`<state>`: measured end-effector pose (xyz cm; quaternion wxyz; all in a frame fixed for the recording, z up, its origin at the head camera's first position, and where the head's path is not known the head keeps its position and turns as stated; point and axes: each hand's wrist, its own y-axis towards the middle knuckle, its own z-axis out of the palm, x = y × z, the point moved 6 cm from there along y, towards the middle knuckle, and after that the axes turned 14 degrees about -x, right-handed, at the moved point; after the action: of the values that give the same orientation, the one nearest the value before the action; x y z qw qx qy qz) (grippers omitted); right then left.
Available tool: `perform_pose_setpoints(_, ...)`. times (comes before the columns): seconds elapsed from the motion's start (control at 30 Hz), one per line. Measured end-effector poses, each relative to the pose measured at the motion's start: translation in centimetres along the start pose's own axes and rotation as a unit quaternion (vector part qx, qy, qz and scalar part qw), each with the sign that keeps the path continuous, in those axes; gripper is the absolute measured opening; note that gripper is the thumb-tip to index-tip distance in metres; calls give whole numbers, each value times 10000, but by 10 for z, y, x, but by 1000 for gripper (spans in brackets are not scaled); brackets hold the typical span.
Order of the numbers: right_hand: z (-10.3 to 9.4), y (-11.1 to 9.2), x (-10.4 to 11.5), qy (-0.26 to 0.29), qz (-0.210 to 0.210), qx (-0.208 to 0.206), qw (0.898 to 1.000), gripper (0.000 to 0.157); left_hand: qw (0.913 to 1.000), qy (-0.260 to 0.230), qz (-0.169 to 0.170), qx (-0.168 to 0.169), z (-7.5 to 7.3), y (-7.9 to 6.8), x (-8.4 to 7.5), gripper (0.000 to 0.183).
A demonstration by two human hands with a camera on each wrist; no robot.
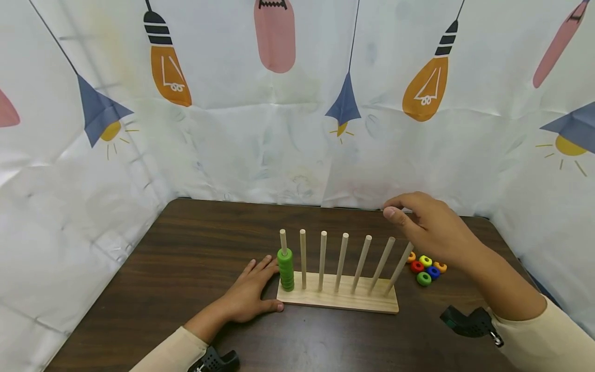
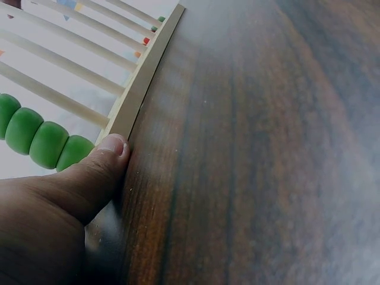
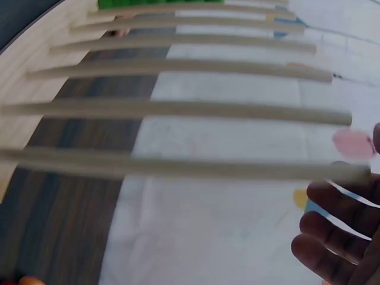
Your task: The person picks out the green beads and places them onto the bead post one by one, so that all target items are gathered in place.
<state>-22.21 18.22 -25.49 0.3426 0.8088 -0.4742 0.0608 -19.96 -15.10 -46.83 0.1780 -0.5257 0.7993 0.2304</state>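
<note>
A pale wooden base (image 1: pixel 337 294) with several upright pegs stands on the table. Its leftmost peg carries a stack of green beads (image 1: pixel 285 269). My left hand (image 1: pixel 248 292) lies palm down at the left end of the base, fingers spread and thumb touching the front edge; the left wrist view shows this thumb (image 2: pixel 101 172) beside the green beads. My right hand (image 1: pixel 434 230) is raised over the right end, near the top of the rightmost peg (image 1: pixel 401 266). Its fingers are loosely bent, and no bead shows in them in either view.
Several loose beads lie right of the base, among them a red bead (image 1: pixel 417 266), a yellow one, a blue bead (image 1: pixel 434 272), a green bead (image 1: pixel 424 279) and orange ones. A printed white cloth (image 1: pixel 297 155) hangs behind the dark wooden table (image 1: pixel 195 248) and along its sides.
</note>
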Motion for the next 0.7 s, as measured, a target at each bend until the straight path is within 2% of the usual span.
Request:
perform_pose_setpoints(0.33,-11,-32,-43,18,351,-211,9992,36,10000,48,-51,31,0,0,2,84)
perform_pose_setpoints(0.7,10,-77,-93,-196,1092,-24,9938,31,10000,52,-8,2,1,-1,3,84)
